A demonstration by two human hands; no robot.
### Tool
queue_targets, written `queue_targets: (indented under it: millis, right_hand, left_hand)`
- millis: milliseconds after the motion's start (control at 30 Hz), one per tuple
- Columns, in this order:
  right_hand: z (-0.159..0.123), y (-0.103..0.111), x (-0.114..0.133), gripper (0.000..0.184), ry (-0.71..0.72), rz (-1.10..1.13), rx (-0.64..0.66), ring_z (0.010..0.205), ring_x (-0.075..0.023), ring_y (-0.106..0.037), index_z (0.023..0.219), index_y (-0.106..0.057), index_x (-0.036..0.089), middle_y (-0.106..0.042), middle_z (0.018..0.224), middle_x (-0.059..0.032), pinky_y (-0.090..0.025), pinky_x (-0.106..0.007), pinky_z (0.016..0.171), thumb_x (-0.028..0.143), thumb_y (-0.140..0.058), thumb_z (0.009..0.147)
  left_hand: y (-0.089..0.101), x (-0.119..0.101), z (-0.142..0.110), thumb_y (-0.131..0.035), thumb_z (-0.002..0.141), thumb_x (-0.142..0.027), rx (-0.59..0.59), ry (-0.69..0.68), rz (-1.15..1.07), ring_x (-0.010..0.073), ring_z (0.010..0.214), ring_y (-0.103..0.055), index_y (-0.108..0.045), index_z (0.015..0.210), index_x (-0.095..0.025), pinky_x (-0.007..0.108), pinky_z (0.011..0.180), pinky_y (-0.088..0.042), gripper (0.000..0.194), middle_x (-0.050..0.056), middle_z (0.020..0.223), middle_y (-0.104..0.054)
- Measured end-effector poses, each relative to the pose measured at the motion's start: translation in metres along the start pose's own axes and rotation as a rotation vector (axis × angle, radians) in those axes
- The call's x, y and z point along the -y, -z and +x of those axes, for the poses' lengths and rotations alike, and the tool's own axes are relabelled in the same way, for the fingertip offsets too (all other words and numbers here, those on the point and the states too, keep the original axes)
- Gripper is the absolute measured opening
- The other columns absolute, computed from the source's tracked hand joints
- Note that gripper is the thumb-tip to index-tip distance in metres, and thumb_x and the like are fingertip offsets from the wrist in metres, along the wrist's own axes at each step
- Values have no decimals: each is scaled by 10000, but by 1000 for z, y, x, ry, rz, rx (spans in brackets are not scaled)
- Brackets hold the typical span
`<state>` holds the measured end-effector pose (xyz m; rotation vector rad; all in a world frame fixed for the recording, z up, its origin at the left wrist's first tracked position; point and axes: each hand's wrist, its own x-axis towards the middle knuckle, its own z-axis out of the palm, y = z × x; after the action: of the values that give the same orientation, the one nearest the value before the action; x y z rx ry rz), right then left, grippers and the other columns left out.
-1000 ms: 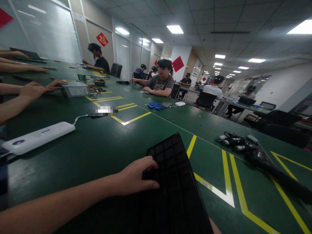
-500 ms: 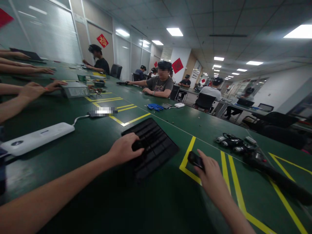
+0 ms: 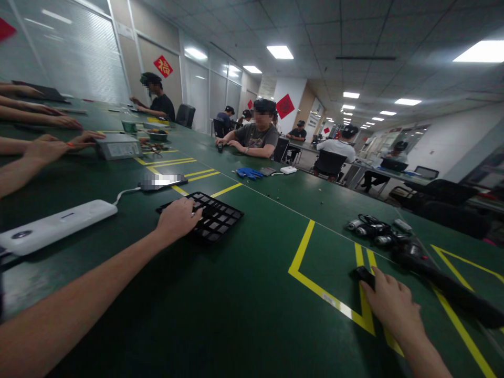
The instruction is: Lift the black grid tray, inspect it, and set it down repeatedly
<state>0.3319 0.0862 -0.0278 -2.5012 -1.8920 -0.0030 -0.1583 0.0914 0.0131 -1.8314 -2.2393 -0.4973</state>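
Note:
My left hand [image 3: 178,218] is closed on the near left part of a black grid tray [image 3: 220,220], which has rows of square compartments and is low over the green table. Its fingertips curl over the dividers, and the hand hides that side of the tray. Off to the right, my right hand [image 3: 394,299] is closed round a small dark oblong object [image 3: 363,275], whose kind I cannot make out. That hand is above the yellow tape lines [image 3: 360,257], near a bundle of black cables with silver cylindrical ends [image 3: 381,231].
A white power bank [image 3: 59,223] is cabled to a phone [image 3: 163,182] on the left. Beyond lie a grey box [image 3: 120,147] beside other people's hands, and blue gloves [image 3: 250,173]. A person [image 3: 255,134] sits opposite. A long black handled thing [image 3: 444,278] lies at right.
My left hand and the tray have moved left; the tray's tilt has changed, and its compartments face up. My right hand has moved right with the small dark object.

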Motion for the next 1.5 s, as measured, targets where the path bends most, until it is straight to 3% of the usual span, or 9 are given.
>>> queue_targets:
  millis: [67, 167, 400, 733, 833, 967, 1067, 1300, 1500]
  right_hand:
    - [-5, 7, 13, 539, 16, -49, -76, 1285, -400, -246, 1329, -343, 135, -348, 1401, -145, -312, -662, 915, 395, -199, 879]
    - [-25, 17, 50, 522, 154, -77, -199, 1304, -377, -244, 1317, -375, 89, -364, 1399, -155, -281, -611, 984, 342, -246, 880]
    - [-103, 11, 133, 556, 703, 121, 3, 1357, -279, -180, 1369, -320, 165, -279, 1465, -43, -175, -510, 1094, 434, -224, 892]
    - [-111, 10, 135, 544, 830, 192, 132, 1350, -266, -210, 1362, -333, 177, -270, 1464, -30, -181, -503, 1097, 445, -226, 900]
    - [-88, 15, 117, 524, 763, 183, -5, 1337, -253, -252, 1340, -376, 165, -336, 1440, -57, -212, -492, 1087, 404, -198, 909]
    - [-47, 17, 71, 506, 408, -45, -309, 1316, -323, -269, 1292, -433, 102, -373, 1406, -140, -220, -525, 1058, 352, -261, 887]
    - [-26, 7, 38, 512, 168, -119, -281, 1251, -377, -338, 1261, -450, 107, -426, 1350, -170, -275, -627, 959, 369, -219, 886]
    - [-16, -16, 21, 556, 46, 12, -185, 1223, -368, -332, 1284, -408, 148, -393, 1360, -143, -371, -638, 854, 411, -146, 870]
    - [-20, -10, 25, 546, 52, 21, -221, 1197, -361, -356, 1267, -434, 131, -431, 1322, -152, -406, -578, 852, 389, -165, 867]
  left_hand:
    - [2, -13, -8, -255, 880, -255, -97, -52, -53, 274, 958, -557, -574, 1049, -45, 378, 854, -417, 417, 186, 1000, -592]
    - [1, -46, -33, -224, 897, -192, -32, -195, -194, 210, 917, -556, -548, 1099, -97, 329, 839, -431, 394, 123, 998, -589]
    - [-15, -116, -89, -348, 817, -52, 291, -687, -268, 198, 886, -496, -554, 1061, -153, 328, 807, -411, 335, 76, 982, -569]
    - [-12, -127, -84, -424, 855, -137, 254, -747, -257, 219, 979, -486, -563, 1030, -152, 362, 842, -397, 224, 84, 1050, -553]
    - [-1, -124, -102, -445, 855, -155, 217, -797, -338, 232, 1076, -460, -560, 1056, -149, 390, 933, -358, 231, 97, 1135, -539]
    - [21, -127, -137, -478, 859, -211, 378, -986, -449, 193, 997, -520, -586, 990, -204, 344, 922, -376, 171, 54, 1066, -593]
    - [29, -132, -146, -480, 853, -185, 462, -1092, -437, 179, 956, -535, -581, 1006, -208, 315, 904, -388, 185, 52, 1043, -607]
    - [-2, -114, -95, -437, 867, -211, 306, -606, -72, 252, 928, -528, -527, 1157, -158, 401, 771, -444, 309, 130, 1145, -530]
    - [-5, -101, -85, -435, 799, -81, 419, -618, -158, 187, 779, -540, -597, 947, -147, 310, 667, -448, 230, 84, 943, -579]
